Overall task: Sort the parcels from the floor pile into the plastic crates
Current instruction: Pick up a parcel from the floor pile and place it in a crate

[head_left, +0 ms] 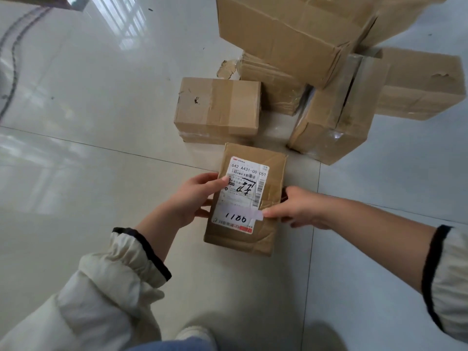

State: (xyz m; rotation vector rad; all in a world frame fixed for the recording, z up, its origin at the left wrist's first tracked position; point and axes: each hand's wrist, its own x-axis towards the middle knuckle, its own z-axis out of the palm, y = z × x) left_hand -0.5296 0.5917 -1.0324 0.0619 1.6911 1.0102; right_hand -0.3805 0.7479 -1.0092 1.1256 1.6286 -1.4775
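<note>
parcel (247, 198), white-labelled, held just near of the floor pile (291, 46); left grip (195, 196) clamps its left edge, right grip (296, 209) its right edge; tiled floor (88, 122) lies open leftward.

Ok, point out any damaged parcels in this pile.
The small taped box has a puncture hole in its top. Behind it, a torn cardboard flap sticks out. The held labelled parcel is creased.
</note>
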